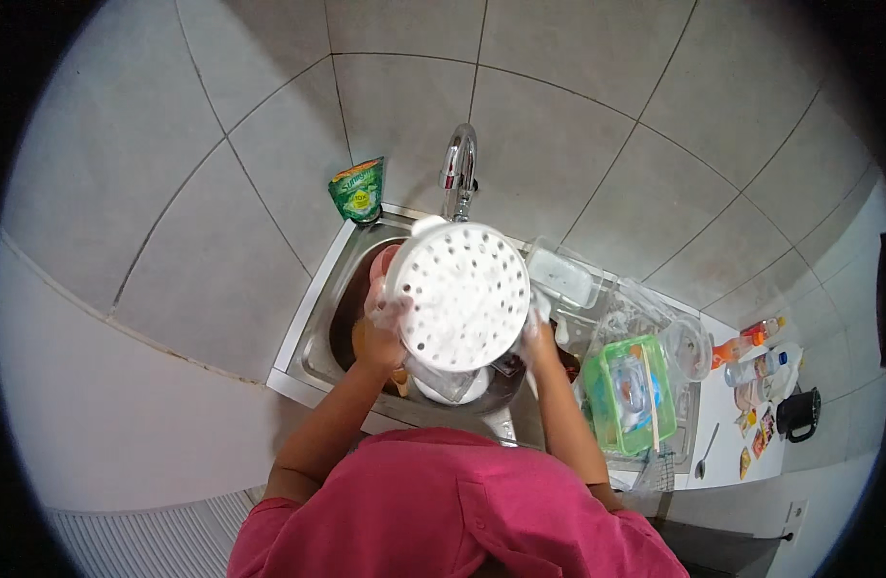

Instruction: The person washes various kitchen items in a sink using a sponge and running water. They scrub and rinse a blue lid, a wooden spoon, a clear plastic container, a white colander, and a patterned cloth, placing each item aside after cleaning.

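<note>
A round white perforated basket or strainer (466, 292), streaked with suds, is held up over the sink between both hands, its holed face towards me. My left hand (385, 329) grips its left rim; the fingers look blurred. On the right rim is my right hand (535, 325), with white foam about the fingers. Beneath the strainer, the steel sink basin (339, 318) holds a pink container (382, 264), a white bowl (453, 386) and other dishes, partly hidden. Behind the strainer stands a chrome faucet (459, 170).
A green dish soap pouch (359, 193) stands at the sink's back left corner. To the right are a clear plastic container (564, 278), a green basket (598, 404) with dishes, bottles (753, 368), a spoon (706, 451) and a black mug or jug (798, 415). Tiled wall rises behind.
</note>
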Available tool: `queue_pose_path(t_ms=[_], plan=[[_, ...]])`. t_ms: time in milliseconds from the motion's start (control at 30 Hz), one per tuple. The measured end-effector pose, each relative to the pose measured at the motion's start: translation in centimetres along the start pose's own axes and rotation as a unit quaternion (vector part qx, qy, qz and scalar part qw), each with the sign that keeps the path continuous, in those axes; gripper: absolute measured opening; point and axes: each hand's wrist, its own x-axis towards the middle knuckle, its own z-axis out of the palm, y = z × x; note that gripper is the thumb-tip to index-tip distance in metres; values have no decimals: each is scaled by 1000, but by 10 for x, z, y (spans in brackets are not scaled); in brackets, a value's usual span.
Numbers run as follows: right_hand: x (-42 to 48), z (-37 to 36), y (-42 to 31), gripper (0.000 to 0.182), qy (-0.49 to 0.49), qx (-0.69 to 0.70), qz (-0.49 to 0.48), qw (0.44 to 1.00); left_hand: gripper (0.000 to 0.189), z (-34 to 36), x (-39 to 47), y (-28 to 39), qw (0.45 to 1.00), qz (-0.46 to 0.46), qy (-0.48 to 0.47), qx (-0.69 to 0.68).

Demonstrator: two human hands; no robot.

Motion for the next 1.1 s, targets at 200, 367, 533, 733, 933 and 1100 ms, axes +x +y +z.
queue_pose_path(t_ms=[200, 367, 533, 733, 933, 1100], plan=[[-24, 44, -42, 45, 215, 202, 17, 955, 36, 6, -11, -6, 980, -3, 44, 193], [-25, 38, -70, 39, 268, 283, 17, 921, 33, -24, 2, -60, 988, -94, 113, 42], [-40, 48, -116, 37, 212, -70, -236, 946, 35, 14, -1, -41, 900, -321, 146, -257], [-15, 24, -113, 33, 205, -214, -328, 897, 43, 17, -10, -29, 887, -368, 164, -228], [24, -12, -97, 24, 296, -59, -236, 924, 51, 25, -20, -26, 883, -365, 192, -225], [-29, 18, -115, 25, 134, -131, -319, 929, 46, 8, -15, -48, 872, -378, 126, -283]])
